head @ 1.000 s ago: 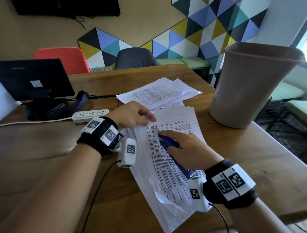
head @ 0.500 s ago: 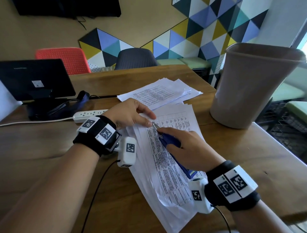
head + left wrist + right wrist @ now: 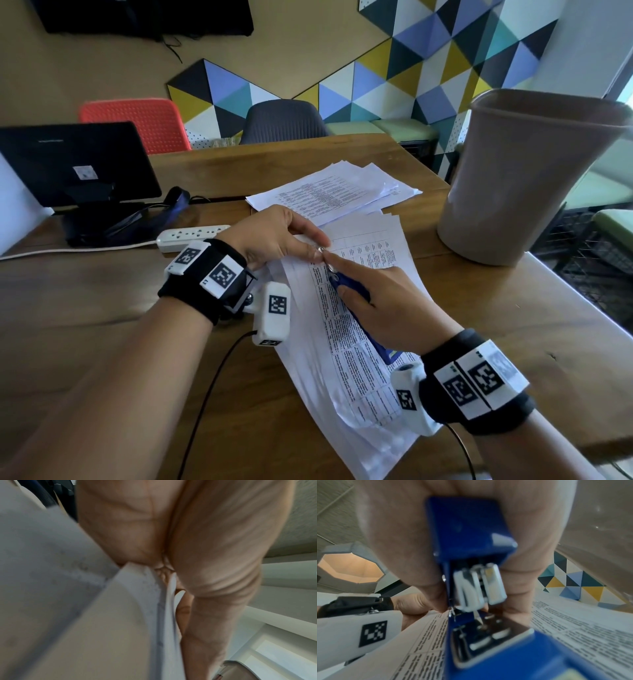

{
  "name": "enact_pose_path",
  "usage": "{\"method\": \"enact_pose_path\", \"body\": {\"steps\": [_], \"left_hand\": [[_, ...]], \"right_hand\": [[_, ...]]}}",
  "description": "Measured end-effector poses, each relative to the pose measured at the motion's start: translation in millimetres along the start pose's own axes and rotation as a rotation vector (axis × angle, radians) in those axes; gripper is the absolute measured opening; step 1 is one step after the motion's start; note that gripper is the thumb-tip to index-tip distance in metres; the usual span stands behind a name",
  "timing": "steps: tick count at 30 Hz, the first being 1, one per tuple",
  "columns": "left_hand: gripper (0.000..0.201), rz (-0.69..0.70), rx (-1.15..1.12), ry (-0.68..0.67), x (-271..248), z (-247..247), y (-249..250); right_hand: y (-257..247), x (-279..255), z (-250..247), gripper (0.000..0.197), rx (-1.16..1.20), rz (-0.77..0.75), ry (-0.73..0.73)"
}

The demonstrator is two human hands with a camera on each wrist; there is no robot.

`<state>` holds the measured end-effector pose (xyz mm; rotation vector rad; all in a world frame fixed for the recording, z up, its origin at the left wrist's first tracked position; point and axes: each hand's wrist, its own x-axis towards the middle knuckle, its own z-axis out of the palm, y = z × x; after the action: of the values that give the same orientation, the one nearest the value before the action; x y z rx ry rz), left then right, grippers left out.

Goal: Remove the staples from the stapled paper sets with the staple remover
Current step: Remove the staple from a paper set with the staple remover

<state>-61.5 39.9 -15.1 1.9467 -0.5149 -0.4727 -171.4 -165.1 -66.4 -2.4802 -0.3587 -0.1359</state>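
Observation:
A stapled set of printed pages [image 3: 356, 329] lies slanted on the wooden table [image 3: 102, 308]. My right hand [image 3: 387, 301] grips a blue staple remover [image 3: 349, 284], its metal tip at the set's top left corner. My left hand [image 3: 274, 240] pinches that corner beside the tip, thumb and forefinger touching the paper. In the right wrist view the staple remover [image 3: 471, 563] fills the middle, held between my fingers above the printed pages [image 3: 573, 628]. The left wrist view is blurred: my left hand [image 3: 188, 547] and the white paper edge [image 3: 163, 608]. The staple itself is too small to make out.
A second pile of printed sheets [image 3: 335, 192] lies behind the set. A tall beige bin [image 3: 520, 174] stands at the right. A white power strip [image 3: 191, 236], a dark monitor [image 3: 68, 161] and cables sit at the left. Chairs stand behind the table.
My left thumb and forefinger have closed in on the corner next to the metal tip. The right hand has shifted the staple remover slightly forward and up the page.

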Motion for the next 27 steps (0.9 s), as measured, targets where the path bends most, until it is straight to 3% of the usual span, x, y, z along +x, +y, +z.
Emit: {"method": "enact_pose_path", "body": {"steps": [27], "left_hand": [[0.035, -0.006, -0.027, -0.069, -11, -4, -8]], "right_hand": [[-9, 3, 8, 0.048, -0.038, -0.033, -0.056]]}}
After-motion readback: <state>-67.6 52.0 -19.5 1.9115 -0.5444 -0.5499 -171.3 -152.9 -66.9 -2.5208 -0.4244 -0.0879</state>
